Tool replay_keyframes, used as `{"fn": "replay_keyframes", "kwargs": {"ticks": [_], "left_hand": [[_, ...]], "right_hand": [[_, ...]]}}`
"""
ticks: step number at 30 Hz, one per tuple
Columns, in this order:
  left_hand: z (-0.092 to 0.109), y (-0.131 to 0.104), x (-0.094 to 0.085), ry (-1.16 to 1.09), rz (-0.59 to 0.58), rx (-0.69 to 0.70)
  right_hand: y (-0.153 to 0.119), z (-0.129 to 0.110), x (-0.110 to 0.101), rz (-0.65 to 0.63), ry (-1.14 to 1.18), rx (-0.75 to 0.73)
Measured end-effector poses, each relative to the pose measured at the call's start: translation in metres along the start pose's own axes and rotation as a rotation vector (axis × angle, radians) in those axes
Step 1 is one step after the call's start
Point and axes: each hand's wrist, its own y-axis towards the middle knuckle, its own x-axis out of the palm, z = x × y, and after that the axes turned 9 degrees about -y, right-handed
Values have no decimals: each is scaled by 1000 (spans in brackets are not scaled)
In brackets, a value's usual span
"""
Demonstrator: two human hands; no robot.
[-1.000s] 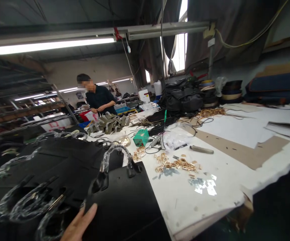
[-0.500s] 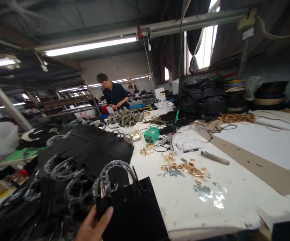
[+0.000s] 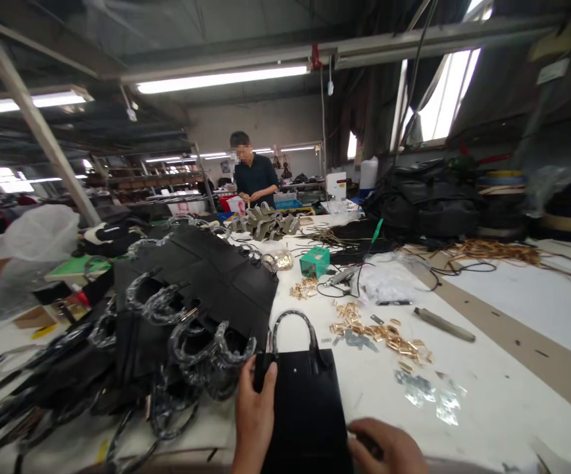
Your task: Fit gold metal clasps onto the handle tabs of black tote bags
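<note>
A flat black handbag panel [image 3: 305, 401] lies at the front edge of the table, its looped handle [image 3: 293, 315] wrapped in clear film and pointing away from me. My left hand [image 3: 257, 411] grips the panel's upper left corner, thumb on top. At the panel's lower right edge is my right hand [image 3: 389, 449], its fingers curled round something dark that I cannot make out. To the left, a heap of similar black panels [image 3: 201, 263] with film-wrapped handles covers the table.
Gold metal fittings [image 3: 389, 336] and thin silvery plates [image 3: 418, 388] lie scattered right of the panel. Beyond them are a grey stick-like tool [image 3: 444, 324], a green box [image 3: 315, 262] and a clear plastic bag [image 3: 384, 280]. Another person [image 3: 256, 174] stands at the far end.
The black panel has come off the heap's edge onto the table in front of me, held by my left hand. My right hand has entered at the lower right. The view has turned left.
</note>
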Motion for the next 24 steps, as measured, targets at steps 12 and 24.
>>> {"fn": "replay_keyframes", "kwargs": {"ticks": [12,24], "left_hand": [[-39,43,26,-216,-160,-315],[-40,63,45,-576,-146,-685]], "right_hand": [[88,-18,-19,212,-158,115],[184,13,-40,190,-523,96]]}}
